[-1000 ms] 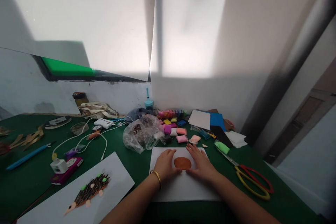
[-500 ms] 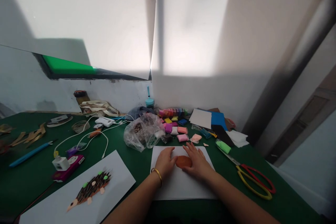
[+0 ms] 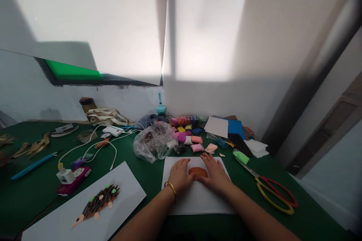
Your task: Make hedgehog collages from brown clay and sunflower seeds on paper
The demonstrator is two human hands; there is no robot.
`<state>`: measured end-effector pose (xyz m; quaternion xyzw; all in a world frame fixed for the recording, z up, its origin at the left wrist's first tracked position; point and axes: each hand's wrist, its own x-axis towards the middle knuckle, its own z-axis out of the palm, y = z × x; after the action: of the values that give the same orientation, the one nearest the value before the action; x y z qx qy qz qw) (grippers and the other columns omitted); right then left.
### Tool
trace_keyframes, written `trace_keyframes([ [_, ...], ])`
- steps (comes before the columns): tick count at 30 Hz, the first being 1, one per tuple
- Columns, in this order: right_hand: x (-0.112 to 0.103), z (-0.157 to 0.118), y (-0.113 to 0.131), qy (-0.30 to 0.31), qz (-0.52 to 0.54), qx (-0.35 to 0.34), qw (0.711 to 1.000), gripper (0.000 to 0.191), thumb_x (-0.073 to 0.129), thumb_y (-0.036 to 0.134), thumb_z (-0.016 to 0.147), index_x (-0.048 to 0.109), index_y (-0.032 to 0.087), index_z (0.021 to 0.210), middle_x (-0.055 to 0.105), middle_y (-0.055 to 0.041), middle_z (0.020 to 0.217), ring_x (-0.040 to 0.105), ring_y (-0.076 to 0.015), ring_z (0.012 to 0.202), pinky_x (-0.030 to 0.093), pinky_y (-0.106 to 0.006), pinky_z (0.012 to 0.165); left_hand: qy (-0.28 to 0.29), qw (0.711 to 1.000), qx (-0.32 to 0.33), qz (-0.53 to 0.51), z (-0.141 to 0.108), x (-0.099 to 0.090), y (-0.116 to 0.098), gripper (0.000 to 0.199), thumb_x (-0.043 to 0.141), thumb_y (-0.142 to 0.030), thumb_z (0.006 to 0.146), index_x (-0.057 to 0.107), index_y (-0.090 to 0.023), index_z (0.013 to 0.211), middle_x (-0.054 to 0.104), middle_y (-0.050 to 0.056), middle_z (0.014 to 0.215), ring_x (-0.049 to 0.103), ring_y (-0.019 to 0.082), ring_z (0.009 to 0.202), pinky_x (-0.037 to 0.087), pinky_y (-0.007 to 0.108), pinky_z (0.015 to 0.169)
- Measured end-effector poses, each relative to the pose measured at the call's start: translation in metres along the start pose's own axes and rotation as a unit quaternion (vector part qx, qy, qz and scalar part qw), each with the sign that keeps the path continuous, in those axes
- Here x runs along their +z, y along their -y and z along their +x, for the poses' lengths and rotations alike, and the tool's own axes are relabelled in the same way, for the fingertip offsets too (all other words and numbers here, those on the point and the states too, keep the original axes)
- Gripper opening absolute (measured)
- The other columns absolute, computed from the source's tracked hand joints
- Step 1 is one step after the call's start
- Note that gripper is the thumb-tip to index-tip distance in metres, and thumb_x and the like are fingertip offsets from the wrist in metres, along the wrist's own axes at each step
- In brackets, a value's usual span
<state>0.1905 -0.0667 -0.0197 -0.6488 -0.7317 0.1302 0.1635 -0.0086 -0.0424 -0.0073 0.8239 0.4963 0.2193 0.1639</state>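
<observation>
A flat brown oval of modelling clay lies on a white sheet of paper in front of me. My left hand rests at its left side, wearing a gold bangle, with the thumb on the oval's edge. From the right, my right hand touches the oval with its thumb at the lower edge, fingers spread over the paper. Neither hand lifts the clay. To the left, a second sheet bears a finished-looking hedgehog picture with dark spines and green dots.
Scissors with red and yellow handles lie at right, beside a green clay packet. Several coloured clay packets and a clear plastic bag sit behind the paper. A purple power bank with white cables lies at left.
Both hands have shifted slightly around the brown oval. My left thumb now reaches onto its lower edge, and my right hand has moved a little to the right.
</observation>
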Motion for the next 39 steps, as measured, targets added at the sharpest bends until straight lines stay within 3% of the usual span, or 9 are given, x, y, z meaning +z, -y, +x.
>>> trace_keyframes([
  [6, -0.001, 0.001, 0.002, -0.004, 0.008, 0.000, 1.000, 0.072, 0.038, 0.059, 0.081, 0.014, 0.029, 0.143, 0.012, -0.0013, 0.151, 0.002, -0.0221, 0.139, 0.007, -0.048, 0.110, -0.011, 0.999, -0.026, -0.027, 0.003, -0.001, 0.002, 0.052, 0.048, -0.032, 0.078, 0.045, -0.017, 0.127, 0.050, 0.008, 0.130, 0.042, 0.021, 0.121, 0.028, 0.034, 0.104],
  [11, 0.005, 0.003, 0.006, 0.002, -0.028, 0.006, 1.000, 0.089, 0.052, 0.065, 0.070, 0.015, 0.030, 0.142, 0.009, -0.0024, 0.152, -0.001, -0.0278, 0.138, 0.000, -0.053, 0.108, -0.010, 0.999, -0.026, -0.027, 0.004, -0.001, 0.003, 0.053, 0.051, -0.034, 0.076, 0.046, -0.019, 0.126, 0.051, 0.007, 0.129, 0.042, 0.022, 0.121, 0.029, 0.037, 0.104],
  [16, 0.002, 0.001, 0.000, -0.004, -0.013, 0.003, 1.000, 0.070, 0.038, 0.057, 0.083, 0.013, 0.030, 0.143, 0.011, -0.0021, 0.152, 0.001, -0.0224, 0.139, 0.007, -0.050, 0.109, 0.003, 1.000, 0.007, -0.008, -0.001, -0.001, 0.002, 0.069, 0.065, -0.047, 0.065, 0.047, -0.021, 0.127, 0.048, 0.008, 0.131, 0.039, 0.027, 0.123, 0.028, 0.040, 0.104],
  [19, 0.000, -0.001, -0.007, -0.006, -0.021, 0.021, 1.000, 0.071, 0.043, 0.051, 0.082, 0.012, 0.029, 0.143, 0.011, -0.0031, 0.152, 0.000, -0.0230, 0.139, 0.007, -0.051, 0.108, 0.007, 1.000, 0.011, 0.003, -0.002, 0.000, 0.001, 0.068, 0.069, -0.046, 0.062, 0.051, -0.024, 0.123, 0.048, 0.007, 0.131, 0.039, 0.028, 0.122, 0.028, 0.041, 0.104],
  [24, -0.001, -0.001, -0.015, -0.023, 0.016, 0.018, 0.999, 0.060, 0.031, 0.051, 0.088, 0.017, 0.029, 0.142, 0.020, -0.0020, 0.150, 0.008, -0.0218, 0.139, 0.012, -0.051, 0.109, 0.020, 1.000, 0.013, 0.009, -0.002, -0.004, 0.000, 0.061, 0.065, -0.046, 0.068, 0.051, -0.024, 0.123, 0.047, 0.007, 0.133, 0.038, 0.027, 0.124, 0.027, 0.041, 0.104],
  [28, -0.004, -0.010, -0.018, 0.005, 0.025, -0.082, 0.996, 0.060, 0.026, 0.052, 0.090, 0.020, 0.025, 0.143, 0.022, -0.0029, 0.149, 0.014, -0.0217, 0.138, 0.013, -0.046, 0.111, 0.061, 0.992, 0.107, 0.036, -0.014, -0.012, -0.007, 0.054, 0.053, -0.046, 0.079, 0.045, -0.027, 0.129, 0.040, 0.005, 0.140, 0.029, 0.025, 0.131, 0.012, 0.047, 0.110],
  [30, -0.003, -0.017, -0.017, 0.046, 0.006, -0.155, 0.987, 0.064, 0.031, 0.055, 0.088, 0.019, 0.023, 0.143, 0.019, -0.0031, 0.149, 0.014, -0.0218, 0.138, 0.008, -0.044, 0.112, 0.092, 0.980, 0.171, 0.049, -0.023, -0.014, -0.012, 0.062, 0.048, -0.054, 0.080, 0.037, -0.027, 0.135, 0.033, 0.006, 0.144, 0.023, 0.025, 0.134, 0.003, 0.050, 0.111],
  [32, -0.002, -0.025, -0.014, 0.082, -0.010, -0.195, 0.977, 0.071, 0.035, 0.059, 0.085, 0.017, 0.023, 0.143, 0.016, -0.0034, 0.150, 0.014, -0.0224, 0.138, 0.006, -0.043, 0.113, 0.126, 0.969, 0.205, 0.052, -0.031, -0.013, -0.015, 0.073, 0.043, -0.061, 0.080, 0.026, -0.024, 0.140, 0.026, 0.008, 0.147, 0.018, 0.026, 0.136, 0.003, 0.049, 0.111],
  [39, -0.005, -0.032, -0.008, 0.104, -0.005, -0.196, 0.975, 0.077, 0.039, 0.062, 0.082, 0.014, 0.023, 0.143, 0.014, -0.0039, 0.150, 0.012, -0.0239, 0.138, 0.006, -0.044, 0.113, 0.175, 0.963, 0.202, 0.038, -0.035, -0.017, -0.017, 0.079, 0.046, -0.061, 0.078, 0.020, -0.023, 0.142, 0.019, 0.007, 0.149, 0.013, 0.026, 0.137, 0.009, 0.047, 0.111],
])
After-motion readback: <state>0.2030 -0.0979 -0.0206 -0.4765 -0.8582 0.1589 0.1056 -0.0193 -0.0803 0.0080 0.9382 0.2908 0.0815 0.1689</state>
